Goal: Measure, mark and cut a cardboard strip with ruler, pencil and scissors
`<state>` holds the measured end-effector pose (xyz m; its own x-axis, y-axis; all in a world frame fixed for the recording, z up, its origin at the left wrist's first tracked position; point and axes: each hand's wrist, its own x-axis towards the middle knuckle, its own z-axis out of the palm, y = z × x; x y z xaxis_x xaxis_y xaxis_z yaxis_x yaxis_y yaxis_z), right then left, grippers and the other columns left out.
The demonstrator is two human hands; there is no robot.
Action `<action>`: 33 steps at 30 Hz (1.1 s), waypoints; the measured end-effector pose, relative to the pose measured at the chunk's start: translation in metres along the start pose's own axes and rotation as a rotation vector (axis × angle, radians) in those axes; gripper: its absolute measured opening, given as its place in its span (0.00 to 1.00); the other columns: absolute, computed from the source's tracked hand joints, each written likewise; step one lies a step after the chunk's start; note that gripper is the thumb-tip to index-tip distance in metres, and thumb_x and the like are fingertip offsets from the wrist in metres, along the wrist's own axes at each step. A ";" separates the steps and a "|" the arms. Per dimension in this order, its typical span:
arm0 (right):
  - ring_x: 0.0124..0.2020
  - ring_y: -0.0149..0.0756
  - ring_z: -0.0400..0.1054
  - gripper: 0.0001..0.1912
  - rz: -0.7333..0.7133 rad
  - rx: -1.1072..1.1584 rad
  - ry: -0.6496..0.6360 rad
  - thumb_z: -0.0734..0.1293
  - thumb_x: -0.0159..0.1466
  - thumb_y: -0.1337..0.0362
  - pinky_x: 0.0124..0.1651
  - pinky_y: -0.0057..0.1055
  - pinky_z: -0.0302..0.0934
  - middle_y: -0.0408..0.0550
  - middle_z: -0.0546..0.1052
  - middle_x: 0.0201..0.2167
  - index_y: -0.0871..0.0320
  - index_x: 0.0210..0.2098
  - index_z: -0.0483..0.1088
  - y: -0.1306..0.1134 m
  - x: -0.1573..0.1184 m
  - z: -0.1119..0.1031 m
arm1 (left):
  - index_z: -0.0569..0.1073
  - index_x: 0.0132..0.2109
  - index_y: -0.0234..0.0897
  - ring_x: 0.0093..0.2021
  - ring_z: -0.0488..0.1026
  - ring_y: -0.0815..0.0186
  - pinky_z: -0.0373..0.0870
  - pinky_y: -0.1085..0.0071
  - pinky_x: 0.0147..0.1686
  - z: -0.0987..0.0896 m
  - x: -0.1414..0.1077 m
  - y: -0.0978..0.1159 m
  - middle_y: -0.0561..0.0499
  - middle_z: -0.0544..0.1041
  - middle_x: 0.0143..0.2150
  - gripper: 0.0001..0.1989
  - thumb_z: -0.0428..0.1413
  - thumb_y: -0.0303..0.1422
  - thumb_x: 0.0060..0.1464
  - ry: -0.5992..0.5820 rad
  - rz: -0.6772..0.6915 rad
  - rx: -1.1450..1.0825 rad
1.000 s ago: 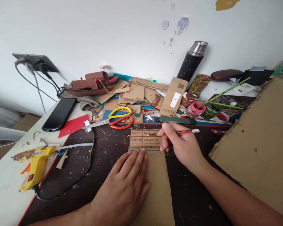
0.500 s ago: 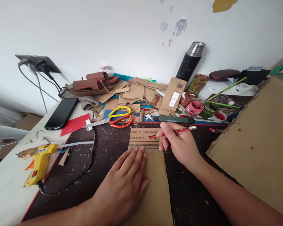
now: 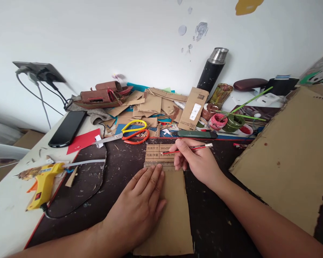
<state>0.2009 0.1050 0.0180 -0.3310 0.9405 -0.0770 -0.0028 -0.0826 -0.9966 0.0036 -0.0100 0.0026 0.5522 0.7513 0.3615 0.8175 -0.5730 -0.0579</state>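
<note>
1. The left hand (image 3: 140,208) is lying flat, fingers extended and close together, gripping nothing; its fingertips are pressing a clear ruler (image 3: 169,166) onto the cardboard strip (image 3: 174,211), which is running beneath that palm. Uneven fingertip pressure could be letting the ruler pivot, especially at its less supported end towards the right hand (image 3: 200,165).
2. The right hand is pinching a red pencil (image 3: 201,146) between closed thumb and fingers, its point leaning towards the left fingertips, over the strip's printed end. Whether the point is touching, I cannot tell. Dark printing beneath it could be hiding a faint line.
3. The strip is lying loose on the dark mat (image 3: 210,222); a sideways push from either hand could be skewing it along with the ruler.
4. The scissors (image 3: 110,138) are lying just beyond the left fingertips, the glue gun (image 3: 47,182) out to that hand's left. A wide leftward sweep could be snagging its cord (image 3: 105,168).
</note>
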 end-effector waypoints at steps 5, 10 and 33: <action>0.15 0.31 0.67 0.33 -0.045 -0.041 0.015 0.69 0.69 0.32 0.22 0.27 0.63 0.37 0.67 0.13 0.56 0.28 0.74 -0.001 0.000 -0.001 | 0.78 0.65 0.24 0.66 0.76 0.51 0.65 0.55 0.68 0.000 0.000 0.000 0.37 0.78 0.69 0.27 0.41 0.38 0.80 -0.007 -0.013 -0.018; 0.14 0.31 0.67 0.34 -0.040 -0.090 0.032 0.68 0.70 0.32 0.19 0.27 0.60 0.38 0.67 0.13 0.56 0.25 0.72 0.001 0.000 -0.003 | 0.78 0.65 0.23 0.66 0.76 0.51 0.65 0.55 0.68 -0.002 0.000 -0.001 0.36 0.77 0.69 0.27 0.41 0.37 0.80 -0.014 0.002 -0.008; 0.18 0.33 0.71 0.33 0.016 -0.023 -0.011 0.69 0.68 0.31 0.22 0.26 0.61 0.44 0.76 0.17 0.58 0.35 0.77 0.001 0.003 -0.003 | 0.78 0.64 0.24 0.67 0.74 0.51 0.64 0.56 0.69 -0.001 -0.001 0.000 0.36 0.78 0.69 0.27 0.42 0.38 0.80 0.003 0.000 -0.015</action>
<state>0.2029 0.1084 0.0163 -0.3413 0.9354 -0.0928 0.0243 -0.0899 -0.9957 0.0030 -0.0106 0.0032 0.5520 0.7499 0.3646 0.8147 -0.5782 -0.0441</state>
